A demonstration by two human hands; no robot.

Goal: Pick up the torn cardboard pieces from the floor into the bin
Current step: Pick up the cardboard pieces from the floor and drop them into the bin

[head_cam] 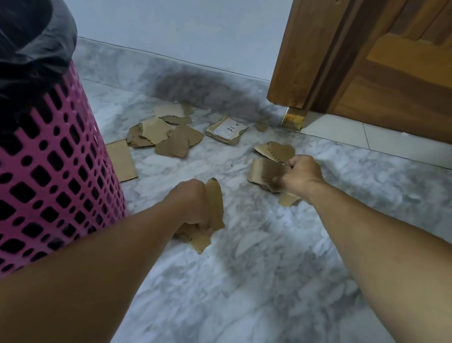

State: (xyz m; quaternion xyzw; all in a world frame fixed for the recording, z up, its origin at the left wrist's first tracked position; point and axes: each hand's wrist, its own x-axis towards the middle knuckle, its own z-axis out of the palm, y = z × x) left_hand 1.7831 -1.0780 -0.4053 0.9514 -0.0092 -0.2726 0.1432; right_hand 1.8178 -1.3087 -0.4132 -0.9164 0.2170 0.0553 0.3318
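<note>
A pink perforated bin (pixel 49 179) with a black liner stands at the left. My left hand (pixel 191 205) is closed around a bunch of torn cardboard pieces (pixel 211 214) just above the floor, right of the bin. My right hand (pixel 301 177) grips another torn cardboard piece (pixel 264 173) farther out. Several more pieces lie in a heap (pixel 167 135) near the wall, a flat one (pixel 122 159) lies by the bin's base, one with a printed label (pixel 226 130) sits beyond, and another (pixel 275 150) lies just past my right hand.
The floor is grey-white marble (pixel 262 288). A marble skirting and pale wall (pixel 167 9) run across the back. A wooden door and frame (pixel 386 62) stand at the upper right, close to the far pieces.
</note>
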